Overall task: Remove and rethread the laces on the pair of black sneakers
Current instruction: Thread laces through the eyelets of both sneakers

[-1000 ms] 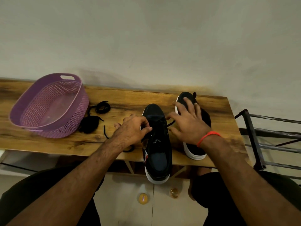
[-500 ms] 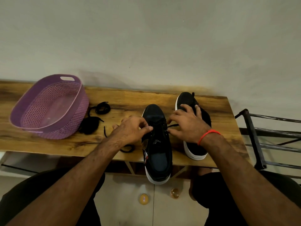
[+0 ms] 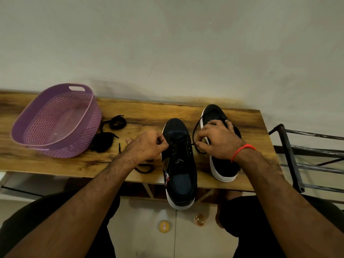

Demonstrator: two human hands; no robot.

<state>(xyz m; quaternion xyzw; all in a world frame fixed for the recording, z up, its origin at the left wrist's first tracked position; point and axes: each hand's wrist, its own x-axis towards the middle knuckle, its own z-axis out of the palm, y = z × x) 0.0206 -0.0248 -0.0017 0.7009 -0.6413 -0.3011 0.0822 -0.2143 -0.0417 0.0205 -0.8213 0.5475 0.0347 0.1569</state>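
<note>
Table (image 3: 214, 107): hands (image 3: 149, 145) hide sneaker's (image 3: 179, 161) lace (image 3: 194, 133) ends.

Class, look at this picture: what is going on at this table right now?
A person is lacing a black sneaker that lies on a wooden table, its heel hanging over the near edge. The left hand and the right hand each pinch part of a black lace near the shoe's eyelets. The second sneaker stands beside it, partly under the right hand. More loose laces lie next to a purple basket.
</note>
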